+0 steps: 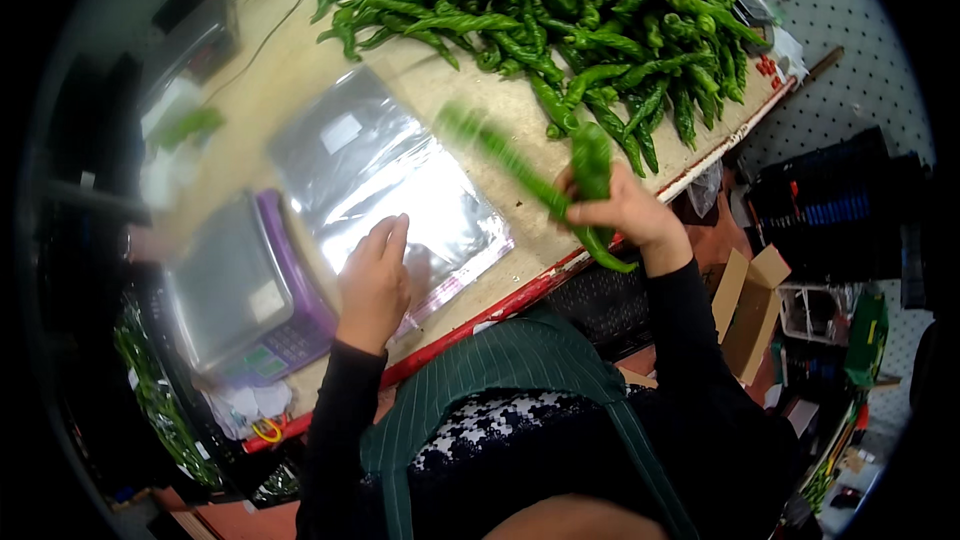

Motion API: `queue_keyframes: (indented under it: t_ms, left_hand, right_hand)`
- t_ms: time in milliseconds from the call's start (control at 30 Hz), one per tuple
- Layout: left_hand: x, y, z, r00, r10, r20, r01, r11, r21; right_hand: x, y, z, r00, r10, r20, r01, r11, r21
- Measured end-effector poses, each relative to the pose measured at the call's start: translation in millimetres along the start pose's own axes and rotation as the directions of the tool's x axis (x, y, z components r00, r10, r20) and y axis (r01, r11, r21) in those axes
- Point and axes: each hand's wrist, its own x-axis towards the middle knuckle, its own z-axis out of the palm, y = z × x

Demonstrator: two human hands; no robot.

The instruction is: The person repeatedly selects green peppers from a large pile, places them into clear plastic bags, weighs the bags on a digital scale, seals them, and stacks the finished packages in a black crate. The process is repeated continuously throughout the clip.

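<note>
Two or more long green peppers [591, 157] are gripped in my right hand [626, 206], above the near right part of the table [491, 289]. One of them, blurred, points to the upper left. My left hand [377, 277] rests flat with fingers together on a stack of clear plastic bags [442, 199]; whether it pinches a bag I cannot tell. A large heap of green peppers [540, 22] covers the far side of the table. Left of the bags stands a purple digital scale [289, 292] with a metal weighing plate [229, 289].
A yellow-handled tool [268, 431] lies by crumpled white plastic [244, 405] at the front left corner. An open cardboard box [750, 315] and dark crates [817, 202] stand on the floor to the right. At far left, packed greens [169, 405] fill a dark crate.
</note>
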Motion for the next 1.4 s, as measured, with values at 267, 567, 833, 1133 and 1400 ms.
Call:
queue_keyframes:
  t_ms: [267,567,833,1133,1400]
  left_hand:
    - [-7,-12,20,1.0,0.0,0.013,-0.001,1.0,0.03]
    - [-23,-20,26,1.0,-0.018,-0.021,0.02,0.996,0.083]
    - [-33,-20,17,0.977,-0.16,0.143,0.143,0.982,0.127]
    - [-31,-29,12,0.983,-0.097,0.158,0.078,0.99,0.12]
    - [-16,-37,-15,0.992,-0.025,0.12,0.049,0.978,-0.205]
  right_hand:
    - [70,74,4,0.967,0.218,0.13,-0.189,0.96,-0.207]
    - [99,73,57,0.99,-0.099,0.097,0.137,0.815,-0.563]
    - [28,99,55,0.976,-0.204,0.075,0.122,0.229,-0.966]
    - [30,88,54,0.976,-0.106,0.192,0.217,0.603,-0.768]
    - [-61,38,55,0.855,0.156,0.495,-0.295,0.931,0.217]
